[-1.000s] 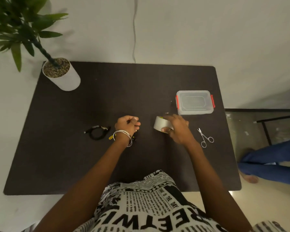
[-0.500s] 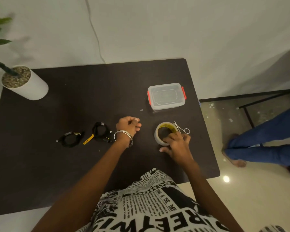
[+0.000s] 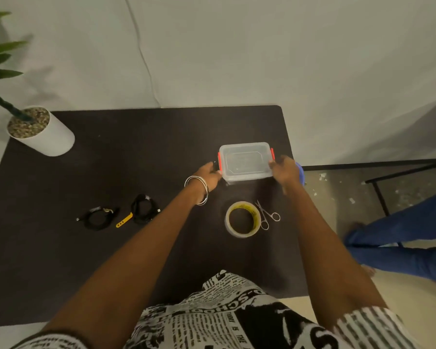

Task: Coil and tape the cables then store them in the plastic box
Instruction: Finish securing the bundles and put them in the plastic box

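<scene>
The plastic box [image 3: 246, 161] is held by both hands.
The left hand [image 3: 208, 173] and right hand [image 3: 285, 171] are curled on its two sides; two coiled cables [image 3: 98, 217] are seen far left.

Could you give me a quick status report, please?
Left hand and right hand grip plastic box, lid on. Two coiled cables on table, unstored. Nothing in the way.

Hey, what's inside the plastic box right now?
Through the clear lid, the plastic box looks empty. Both coiled cables lie on the table. The left hand and right hand cover its near corners, so those spots are hidden.
</scene>
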